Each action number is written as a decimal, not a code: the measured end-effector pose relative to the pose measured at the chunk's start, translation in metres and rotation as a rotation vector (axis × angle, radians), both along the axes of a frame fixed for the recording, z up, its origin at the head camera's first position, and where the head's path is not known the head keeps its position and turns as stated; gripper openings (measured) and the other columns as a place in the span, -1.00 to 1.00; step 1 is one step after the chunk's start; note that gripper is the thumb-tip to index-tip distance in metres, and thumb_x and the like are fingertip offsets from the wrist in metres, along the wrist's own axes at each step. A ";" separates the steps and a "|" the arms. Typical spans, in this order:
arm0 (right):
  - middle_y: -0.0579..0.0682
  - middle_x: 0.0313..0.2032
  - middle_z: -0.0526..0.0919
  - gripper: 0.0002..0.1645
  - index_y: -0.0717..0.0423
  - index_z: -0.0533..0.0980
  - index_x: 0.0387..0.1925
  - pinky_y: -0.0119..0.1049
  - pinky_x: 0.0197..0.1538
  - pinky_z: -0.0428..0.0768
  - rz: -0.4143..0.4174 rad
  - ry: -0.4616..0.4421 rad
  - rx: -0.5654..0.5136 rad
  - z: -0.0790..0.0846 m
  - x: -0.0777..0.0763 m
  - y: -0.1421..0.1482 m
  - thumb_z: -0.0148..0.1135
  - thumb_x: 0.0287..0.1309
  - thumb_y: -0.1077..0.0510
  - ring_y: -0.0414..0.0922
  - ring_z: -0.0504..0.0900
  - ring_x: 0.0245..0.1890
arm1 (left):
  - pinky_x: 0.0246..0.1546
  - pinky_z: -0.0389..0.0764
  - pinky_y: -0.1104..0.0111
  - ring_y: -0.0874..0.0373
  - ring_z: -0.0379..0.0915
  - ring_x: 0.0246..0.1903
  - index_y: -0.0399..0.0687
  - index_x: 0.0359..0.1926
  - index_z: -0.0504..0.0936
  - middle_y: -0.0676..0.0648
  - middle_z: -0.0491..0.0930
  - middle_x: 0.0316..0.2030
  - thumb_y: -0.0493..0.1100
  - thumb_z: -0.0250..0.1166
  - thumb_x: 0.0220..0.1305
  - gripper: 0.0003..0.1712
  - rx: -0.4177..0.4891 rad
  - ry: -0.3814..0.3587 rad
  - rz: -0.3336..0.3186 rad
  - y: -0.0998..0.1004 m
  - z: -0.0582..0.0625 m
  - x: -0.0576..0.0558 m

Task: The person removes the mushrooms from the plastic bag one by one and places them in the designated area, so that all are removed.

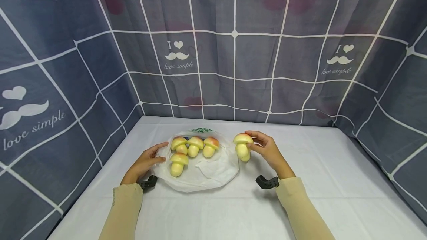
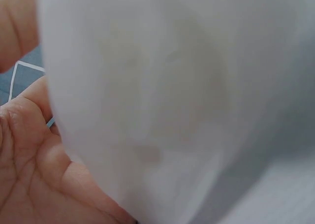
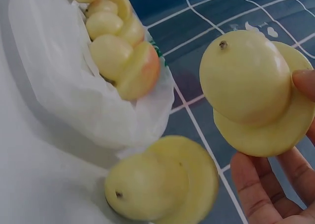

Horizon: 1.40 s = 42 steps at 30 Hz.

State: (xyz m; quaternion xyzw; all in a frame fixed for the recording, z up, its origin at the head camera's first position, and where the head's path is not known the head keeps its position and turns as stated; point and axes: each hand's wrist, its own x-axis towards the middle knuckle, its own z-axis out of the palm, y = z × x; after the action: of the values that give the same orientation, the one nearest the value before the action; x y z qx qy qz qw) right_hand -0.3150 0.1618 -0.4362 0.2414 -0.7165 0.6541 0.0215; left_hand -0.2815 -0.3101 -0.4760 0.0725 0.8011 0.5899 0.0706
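Observation:
My right hand [image 1: 269,151] holds a pale yellow, mushroom-shaped gourd [image 3: 246,81] by its wider cap, thumb on one side and fingers on the other. Just below it, a second gourd [image 3: 147,184] of the same shape lies on the table beside a white plastic bag [image 1: 217,173]. In the head view these two gourds overlap. Several similar gourds [image 1: 195,146], some with a reddish blush, lie on the bag. At the bag's left edge is my left hand [image 1: 144,164], thumb and fingers apart against the plastic. The bag's pale film fills most of the left wrist view.
A white cloth [image 1: 200,214] covers the table. Dark grey-blue curtains [image 1: 253,55] with white grid lines stand at the back and both sides. Green print [image 1: 201,130] shows on the bag's far edge. Each wrist carries a black camera mount [image 1: 267,182].

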 end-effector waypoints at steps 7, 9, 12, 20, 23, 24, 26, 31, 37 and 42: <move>-0.25 0.12 0.71 -0.43 0.57 0.47 0.35 -0.46 0.15 0.59 -0.068 0.002 -0.027 -0.002 -0.004 0.012 0.32 0.36 0.45 -0.29 0.67 0.06 | 0.60 -0.14 -0.19 -0.36 -0.38 0.68 -0.41 0.65 0.15 -0.40 -0.08 0.69 -0.36 0.32 0.45 -0.13 0.004 0.014 0.000 0.000 0.001 0.001; -0.29 0.12 0.71 -0.43 0.55 0.47 0.36 -0.48 0.17 0.57 -0.086 0.001 -0.028 -0.002 -0.004 0.015 0.32 0.39 0.41 -0.29 0.66 0.07 | 0.61 -0.18 -0.21 -0.38 -0.39 0.68 -0.43 0.64 0.16 -0.41 -0.08 0.69 -0.37 0.33 0.45 -0.14 0.004 0.024 -0.002 0.000 0.002 0.001; -0.30 0.12 0.72 -0.43 0.52 0.47 0.37 -0.49 0.17 0.56 -0.107 -0.003 -0.027 -0.003 -0.004 0.021 0.33 0.43 0.36 -0.31 0.65 0.09 | 0.61 -0.18 -0.21 -0.37 -0.39 0.68 -0.43 0.64 0.17 -0.40 -0.07 0.69 -0.37 0.33 0.44 -0.14 0.007 0.027 -0.001 0.000 0.002 0.001; -0.38 0.10 0.71 -0.44 0.51 0.45 0.39 -0.50 0.14 0.55 -0.111 0.003 -0.033 -0.008 -0.008 0.034 0.29 0.48 0.35 -0.32 0.64 0.08 | 0.60 -0.15 -0.20 -0.36 -0.37 0.68 -0.41 0.65 0.16 -0.40 -0.07 0.69 -0.37 0.33 0.45 -0.14 0.010 0.017 0.003 0.000 0.001 -0.001; -0.40 0.08 0.71 -0.44 0.53 0.43 0.40 -0.49 0.14 0.55 -0.119 -0.010 -0.038 -0.011 -0.010 0.038 0.28 0.48 0.36 -0.32 0.64 0.08 | 0.61 -0.17 -0.21 -0.37 -0.38 0.68 -0.42 0.64 0.16 -0.40 -0.08 0.69 -0.38 0.32 0.45 -0.14 0.006 0.017 0.004 0.000 0.001 -0.001; -0.40 0.08 0.71 -0.44 0.54 0.42 0.40 -0.50 0.14 0.55 -0.121 -0.018 -0.039 -0.012 -0.010 0.039 0.27 0.49 0.36 -0.33 0.64 0.07 | 0.61 -0.18 -0.21 -0.37 -0.38 0.68 -0.42 0.64 0.15 -0.41 -0.08 0.69 -0.39 0.32 0.44 -0.14 0.006 0.018 0.006 0.000 0.000 -0.001; -0.40 0.07 0.71 -0.44 0.56 0.41 0.40 -0.50 0.13 0.57 -0.126 -0.027 -0.045 -0.014 -0.010 0.041 0.26 0.49 0.38 -0.32 0.64 0.06 | 0.61 -0.18 -0.21 -0.37 -0.38 0.68 -0.43 0.64 0.16 -0.41 -0.07 0.69 -0.40 0.33 0.44 -0.14 0.006 0.020 0.009 0.000 0.001 -0.001; -0.39 0.04 0.71 -0.44 0.57 0.41 0.40 -0.50 0.10 0.59 -0.156 -0.047 -0.049 -0.018 -0.011 0.047 0.24 0.46 0.43 -0.33 0.65 0.04 | 0.60 -0.16 -0.22 -0.37 -0.36 0.68 -0.44 0.63 0.17 -0.42 -0.05 0.68 -0.39 0.33 0.44 -0.14 0.006 0.030 0.007 0.000 0.001 -0.001; -0.39 0.02 0.70 -0.42 0.56 0.41 0.41 -0.49 0.09 0.60 -0.181 -0.079 -0.035 -0.024 -0.011 0.052 0.28 0.47 0.38 -0.36 0.66 0.02 | 0.61 -0.19 -0.21 -0.37 -0.36 0.68 -0.43 0.63 0.19 -0.42 -0.05 0.68 -0.37 0.33 0.43 -0.15 -0.010 0.026 0.010 -0.001 0.000 -0.001; -0.36 0.04 0.70 -0.40 0.54 0.41 0.42 -0.50 0.08 0.60 -0.203 -0.101 -0.027 -0.030 -0.011 0.057 0.30 0.46 0.37 -0.39 0.66 0.02 | 0.62 -0.21 -0.18 -0.34 -0.39 0.69 -0.41 0.64 0.19 -0.40 -0.06 0.69 -0.36 0.34 0.43 -0.14 -0.004 0.016 0.015 0.000 0.000 0.000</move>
State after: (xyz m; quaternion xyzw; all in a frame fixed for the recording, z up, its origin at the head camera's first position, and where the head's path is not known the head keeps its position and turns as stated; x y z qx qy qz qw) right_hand -0.3256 0.2183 -0.4661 0.1339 -0.7286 0.6695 0.0547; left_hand -0.2817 -0.3096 -0.4755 0.0711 0.8034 0.5882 0.0599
